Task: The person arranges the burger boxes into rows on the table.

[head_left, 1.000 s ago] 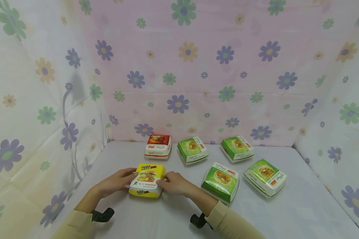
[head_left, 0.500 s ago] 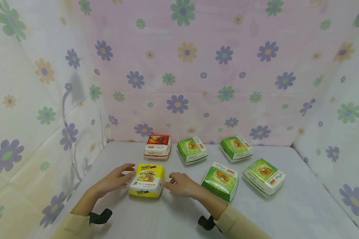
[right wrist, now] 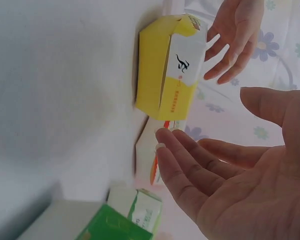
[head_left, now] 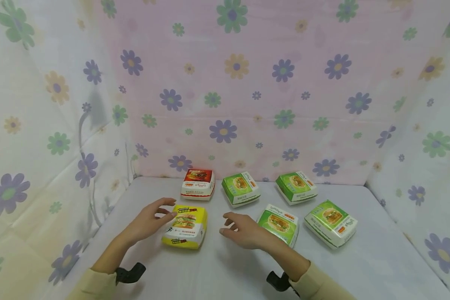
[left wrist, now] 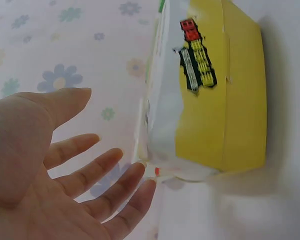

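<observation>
A yellow and white burger box (head_left: 186, 227) sits closed on the table, left of centre. My left hand (head_left: 150, 219) hovers at its left side, fingers spread and holding nothing; in the left wrist view the box's yellow side (left wrist: 245, 95) stands just beyond the fingertips. To the right of the box my right hand (head_left: 243, 231) is raised with relaxed fingers and nothing in them. It partly covers a green burger box (head_left: 279, 223) behind it. The right wrist view shows the yellow box (right wrist: 165, 70) apart from the right fingertips.
A red and white burger box (head_left: 198, 184) stands at the back left. Further green boxes stand at the back middle (head_left: 241, 188), back right (head_left: 296, 186) and right (head_left: 331, 223). Flower-printed cloth (head_left: 255, 104) walls the white table (head_left: 210, 275) at the back and sides.
Both hands have let go of the yellow burger box. My right hand has moved away to the right; the left has lifted slightly up along the box's left side. The boxes stay put.
</observation>
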`<move>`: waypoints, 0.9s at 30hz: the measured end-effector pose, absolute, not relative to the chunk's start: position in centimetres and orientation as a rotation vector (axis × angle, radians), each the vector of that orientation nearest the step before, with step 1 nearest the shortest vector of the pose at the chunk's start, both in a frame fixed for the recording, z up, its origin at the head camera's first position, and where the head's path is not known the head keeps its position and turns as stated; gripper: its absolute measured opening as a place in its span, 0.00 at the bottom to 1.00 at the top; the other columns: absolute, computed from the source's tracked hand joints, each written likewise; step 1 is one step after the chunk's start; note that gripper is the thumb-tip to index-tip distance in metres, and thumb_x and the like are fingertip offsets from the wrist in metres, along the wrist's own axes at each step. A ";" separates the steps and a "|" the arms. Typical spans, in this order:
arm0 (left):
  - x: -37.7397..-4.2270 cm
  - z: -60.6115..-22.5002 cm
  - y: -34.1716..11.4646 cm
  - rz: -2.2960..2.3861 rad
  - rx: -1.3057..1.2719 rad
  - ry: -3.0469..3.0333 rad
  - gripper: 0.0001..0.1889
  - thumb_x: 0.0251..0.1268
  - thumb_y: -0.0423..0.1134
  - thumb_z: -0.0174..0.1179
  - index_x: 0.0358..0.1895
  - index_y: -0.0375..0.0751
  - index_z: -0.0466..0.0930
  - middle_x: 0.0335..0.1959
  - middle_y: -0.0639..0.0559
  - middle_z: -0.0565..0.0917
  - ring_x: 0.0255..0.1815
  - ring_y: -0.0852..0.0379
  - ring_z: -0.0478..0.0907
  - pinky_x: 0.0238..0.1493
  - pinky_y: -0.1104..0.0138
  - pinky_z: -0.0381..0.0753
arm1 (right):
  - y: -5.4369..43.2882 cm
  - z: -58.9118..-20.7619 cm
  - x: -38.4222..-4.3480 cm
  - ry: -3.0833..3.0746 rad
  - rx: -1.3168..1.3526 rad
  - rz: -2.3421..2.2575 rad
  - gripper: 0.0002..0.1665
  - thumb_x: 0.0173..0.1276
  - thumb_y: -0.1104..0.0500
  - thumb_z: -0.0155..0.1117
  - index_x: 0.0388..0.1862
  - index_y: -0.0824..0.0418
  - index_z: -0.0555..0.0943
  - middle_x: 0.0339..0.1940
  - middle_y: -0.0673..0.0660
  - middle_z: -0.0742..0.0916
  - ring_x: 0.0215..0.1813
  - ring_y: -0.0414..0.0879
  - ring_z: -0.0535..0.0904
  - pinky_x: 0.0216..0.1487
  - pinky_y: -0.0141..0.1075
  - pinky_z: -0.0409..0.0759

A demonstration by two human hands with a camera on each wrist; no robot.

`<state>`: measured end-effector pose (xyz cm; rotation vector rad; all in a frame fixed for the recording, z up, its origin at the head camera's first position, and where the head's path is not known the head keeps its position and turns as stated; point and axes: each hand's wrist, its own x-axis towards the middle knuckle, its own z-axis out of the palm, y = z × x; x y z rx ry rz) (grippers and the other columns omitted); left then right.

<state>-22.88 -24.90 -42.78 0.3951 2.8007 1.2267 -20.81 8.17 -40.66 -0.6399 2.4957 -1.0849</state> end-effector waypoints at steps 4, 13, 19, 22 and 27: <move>-22.7 -42.2 -24.0 1.234 0.442 2.811 0.29 0.74 0.51 0.63 0.70 0.41 0.71 0.67 0.39 0.77 0.60 0.45 0.79 0.58 0.48 0.81 | 9.5 -40.3 -20.5 2.517 -0.684 -1.107 0.29 0.77 0.51 0.60 0.70 0.67 0.73 0.60 0.63 0.84 0.59 0.55 0.81 0.58 0.52 0.82; -22.4 -40.9 -22.1 1.209 0.525 2.808 0.28 0.71 0.49 0.66 0.69 0.43 0.72 0.67 0.42 0.77 0.60 0.45 0.77 0.58 0.50 0.81 | 12.3 -39.2 -20.5 2.557 -0.693 -1.106 0.31 0.78 0.47 0.60 0.71 0.63 0.72 0.62 0.59 0.83 0.62 0.54 0.79 0.60 0.54 0.80; -22.6 -40.8 -20.4 1.208 0.546 2.755 0.28 0.69 0.48 0.68 0.69 0.45 0.73 0.66 0.45 0.77 0.60 0.45 0.77 0.58 0.50 0.82 | 13.7 -39.1 -21.1 2.588 -0.731 -1.100 0.31 0.79 0.47 0.59 0.72 0.64 0.72 0.64 0.61 0.82 0.64 0.58 0.79 0.60 0.54 0.80; -22.7 -40.8 -19.3 1.228 0.597 2.715 0.27 0.69 0.47 0.68 0.68 0.45 0.74 0.65 0.47 0.78 0.60 0.46 0.78 0.58 0.51 0.82 | 14.4 -39.3 -21.5 2.603 -0.744 -1.098 0.31 0.79 0.47 0.59 0.71 0.65 0.73 0.64 0.62 0.82 0.63 0.58 0.79 0.60 0.54 0.80; -23.4 -41.0 -16.6 1.220 0.694 2.653 0.27 0.70 0.48 0.67 0.68 0.46 0.74 0.64 0.48 0.78 0.59 0.46 0.79 0.57 0.55 0.83 | 15.6 -39.0 -22.2 2.623 -0.698 -1.060 0.30 0.79 0.47 0.59 0.71 0.63 0.73 0.64 0.60 0.82 0.62 0.55 0.79 0.61 0.54 0.79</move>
